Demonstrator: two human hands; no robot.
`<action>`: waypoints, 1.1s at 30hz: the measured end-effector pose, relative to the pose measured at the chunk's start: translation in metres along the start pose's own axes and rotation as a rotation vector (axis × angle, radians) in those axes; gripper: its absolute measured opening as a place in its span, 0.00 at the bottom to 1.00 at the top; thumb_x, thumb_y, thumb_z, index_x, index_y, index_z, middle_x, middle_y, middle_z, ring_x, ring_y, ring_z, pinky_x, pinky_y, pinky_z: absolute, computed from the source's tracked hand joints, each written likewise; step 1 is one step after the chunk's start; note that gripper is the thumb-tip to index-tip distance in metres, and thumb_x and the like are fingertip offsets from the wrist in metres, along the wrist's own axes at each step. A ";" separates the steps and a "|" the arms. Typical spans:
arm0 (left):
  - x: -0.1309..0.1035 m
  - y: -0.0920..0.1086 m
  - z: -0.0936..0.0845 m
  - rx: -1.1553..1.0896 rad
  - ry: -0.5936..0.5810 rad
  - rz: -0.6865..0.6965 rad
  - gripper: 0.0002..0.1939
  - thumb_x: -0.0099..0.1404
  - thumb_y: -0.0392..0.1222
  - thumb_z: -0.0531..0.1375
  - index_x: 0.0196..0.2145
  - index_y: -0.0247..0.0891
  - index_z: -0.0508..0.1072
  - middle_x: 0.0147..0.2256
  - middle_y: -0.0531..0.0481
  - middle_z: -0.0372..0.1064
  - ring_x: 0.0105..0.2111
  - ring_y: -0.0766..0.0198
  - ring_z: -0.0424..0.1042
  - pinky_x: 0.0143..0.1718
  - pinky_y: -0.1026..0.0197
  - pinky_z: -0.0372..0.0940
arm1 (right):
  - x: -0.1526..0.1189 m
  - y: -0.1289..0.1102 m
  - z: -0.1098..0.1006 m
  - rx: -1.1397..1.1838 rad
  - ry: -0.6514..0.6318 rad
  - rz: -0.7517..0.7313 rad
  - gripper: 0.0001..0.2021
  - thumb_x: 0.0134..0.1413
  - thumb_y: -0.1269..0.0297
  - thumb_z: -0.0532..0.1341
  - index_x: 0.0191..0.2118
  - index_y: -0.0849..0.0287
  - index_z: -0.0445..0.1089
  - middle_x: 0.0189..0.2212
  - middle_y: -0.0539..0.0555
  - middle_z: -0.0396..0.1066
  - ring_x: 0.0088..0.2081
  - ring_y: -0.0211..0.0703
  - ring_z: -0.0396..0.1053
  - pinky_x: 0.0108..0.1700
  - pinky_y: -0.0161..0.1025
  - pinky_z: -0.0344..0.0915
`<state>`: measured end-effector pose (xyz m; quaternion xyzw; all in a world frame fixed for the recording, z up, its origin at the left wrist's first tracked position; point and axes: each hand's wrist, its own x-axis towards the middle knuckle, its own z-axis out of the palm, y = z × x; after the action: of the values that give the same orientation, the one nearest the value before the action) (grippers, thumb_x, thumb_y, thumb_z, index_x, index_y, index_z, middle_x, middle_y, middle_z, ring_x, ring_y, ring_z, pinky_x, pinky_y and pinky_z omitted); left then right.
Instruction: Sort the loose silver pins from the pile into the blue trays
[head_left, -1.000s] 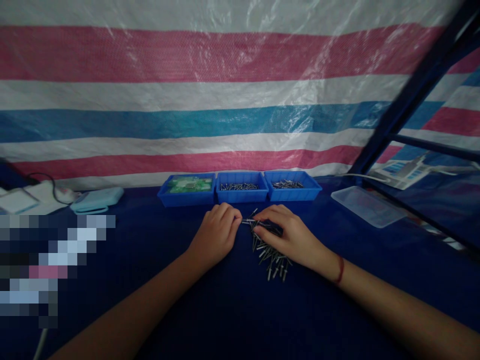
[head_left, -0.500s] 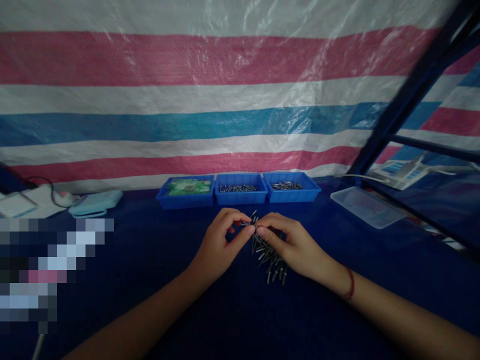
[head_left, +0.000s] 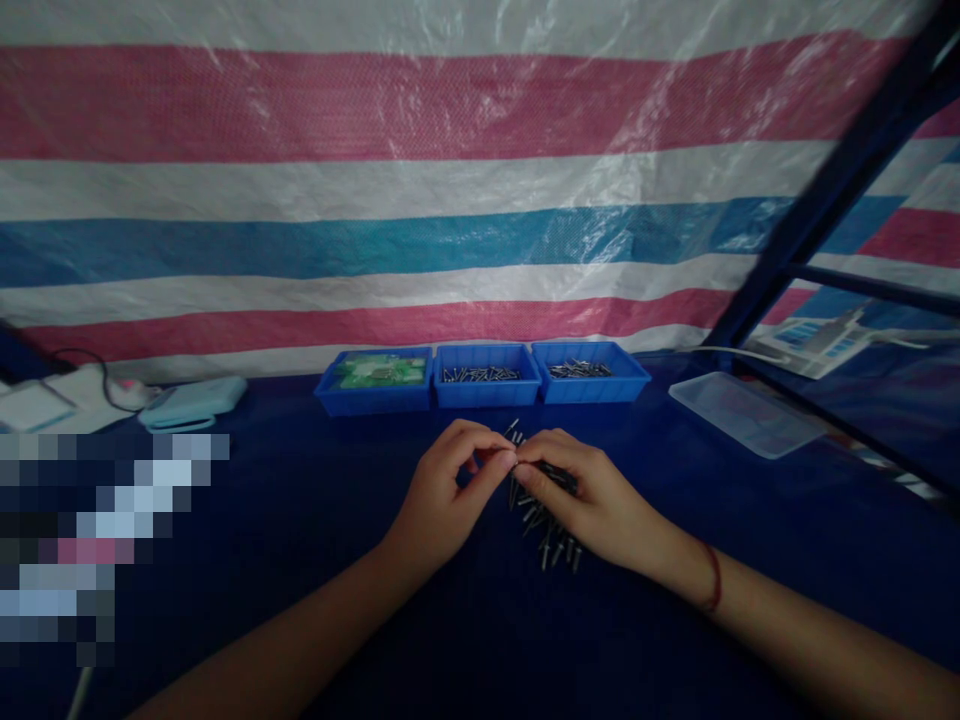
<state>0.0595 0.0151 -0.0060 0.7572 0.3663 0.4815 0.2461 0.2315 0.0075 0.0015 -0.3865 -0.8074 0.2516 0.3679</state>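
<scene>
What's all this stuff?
backdrop: one, multicoloured stripes, behind
frame bars: several, dark blue, sides
table: one, dark blue, below
bins: three, blue, table's back
packets: count unclear, green, left bin
metal pieces: many, silvery, two bins, central pile
tray: one, clear, right
case: one, pale blue, left
boxy thing: one, white, left
printed sheet: one, whitish, right
cables: several, black or white, sides
wristband: one, red, right wrist
left hand, right hand: one each, bare, at pile

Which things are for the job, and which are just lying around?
Seem part of the job:
left hand
right hand
pile of metal pins
three blue bins, maybe

Probably just lying around:
light-blue object
clear plastic piece
printed sheet
</scene>
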 end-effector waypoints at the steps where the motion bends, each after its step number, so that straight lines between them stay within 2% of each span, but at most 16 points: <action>1: 0.000 0.000 0.000 0.000 -0.002 0.004 0.04 0.63 0.35 0.56 0.34 0.39 0.71 0.32 0.52 0.67 0.32 0.66 0.66 0.32 0.63 0.61 | 0.000 0.000 0.000 -0.003 0.004 0.001 0.07 0.59 0.65 0.55 0.34 0.56 0.70 0.30 0.51 0.71 0.34 0.40 0.66 0.39 0.41 0.62; 13: -0.001 -0.003 0.001 0.005 0.032 0.055 0.05 0.63 0.34 0.57 0.35 0.39 0.73 0.32 0.52 0.67 0.32 0.67 0.67 0.31 0.65 0.61 | 0.001 0.004 -0.001 0.000 0.124 0.018 0.04 0.55 0.66 0.58 0.34 0.57 0.70 0.31 0.51 0.72 0.34 0.40 0.69 0.38 0.40 0.65; 23: 0.000 -0.007 0.001 0.026 0.017 -0.005 0.06 0.62 0.35 0.58 0.37 0.41 0.72 0.33 0.52 0.67 0.33 0.66 0.68 0.32 0.64 0.62 | 0.002 0.001 -0.003 0.066 0.269 0.005 0.03 0.54 0.68 0.59 0.35 0.58 0.70 0.31 0.51 0.69 0.33 0.37 0.67 0.35 0.37 0.64; 29: -0.001 -0.007 0.003 0.037 -0.074 -0.060 0.06 0.65 0.38 0.55 0.35 0.40 0.72 0.34 0.51 0.65 0.34 0.65 0.67 0.32 0.63 0.62 | 0.000 -0.006 -0.007 0.016 0.249 -0.066 0.02 0.54 0.67 0.59 0.32 0.59 0.67 0.29 0.50 0.66 0.31 0.36 0.65 0.33 0.36 0.63; 33: -0.001 -0.005 0.003 0.063 -0.069 -0.035 0.08 0.66 0.39 0.53 0.33 0.39 0.71 0.34 0.51 0.64 0.36 0.65 0.67 0.35 0.62 0.62 | 0.000 -0.011 -0.010 -0.053 0.203 -0.132 0.05 0.56 0.69 0.56 0.29 0.59 0.65 0.28 0.50 0.66 0.32 0.37 0.65 0.35 0.37 0.62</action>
<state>0.0608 0.0171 -0.0111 0.7743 0.3858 0.4388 0.2432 0.2350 0.0025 0.0147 -0.3658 -0.7962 0.1649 0.4529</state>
